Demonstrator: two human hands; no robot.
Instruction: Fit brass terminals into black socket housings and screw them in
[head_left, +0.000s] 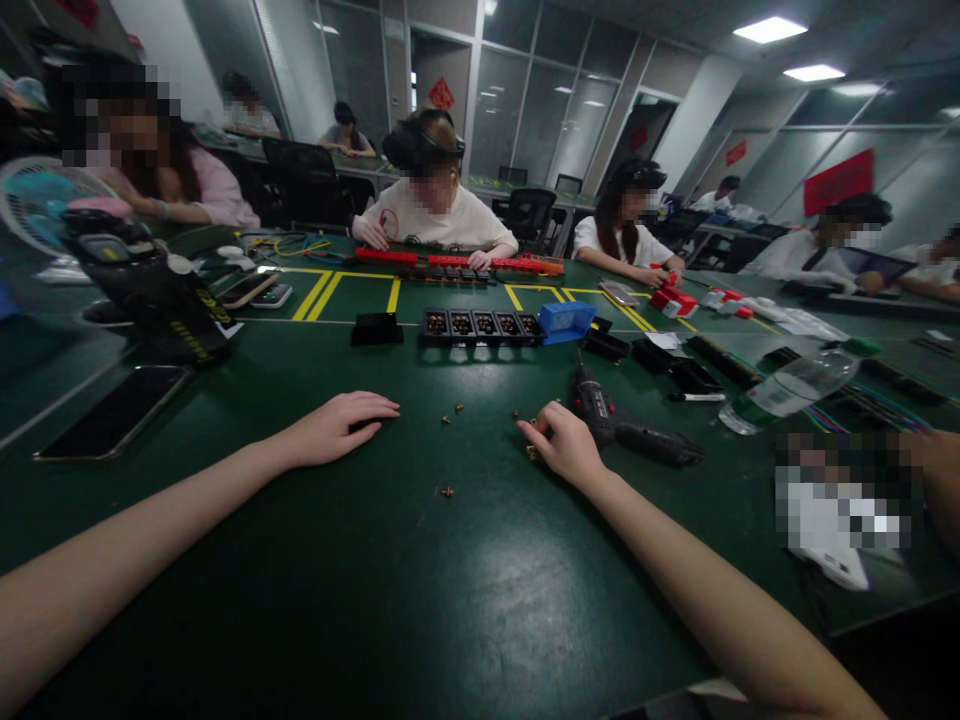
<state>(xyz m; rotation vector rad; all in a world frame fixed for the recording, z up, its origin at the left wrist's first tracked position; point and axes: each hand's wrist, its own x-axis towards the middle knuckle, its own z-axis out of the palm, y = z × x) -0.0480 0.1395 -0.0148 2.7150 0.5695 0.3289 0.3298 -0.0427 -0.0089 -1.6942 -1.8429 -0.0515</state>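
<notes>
My left hand (341,425) lies flat, palm down, on the green table (420,590), fingers stretched toward the right and holding nothing. My right hand (564,443) rests with its fingers curled over small brass screws (532,452) on the table; what it pinches is too small to make out. More loose brass screws (452,412) lie between the hands, and one (447,491) sits nearer me. A black electric screwdriver (630,430) lies just right of my right hand. Beyond the hands stands a black terminal strip (482,324).
A blue box (566,321) and a small black block (376,328) flank the strip. A phone (112,410) lies at left near a fan (45,215) and a black device (161,300). A water bottle (795,388) lies at right. Other people sit across the table.
</notes>
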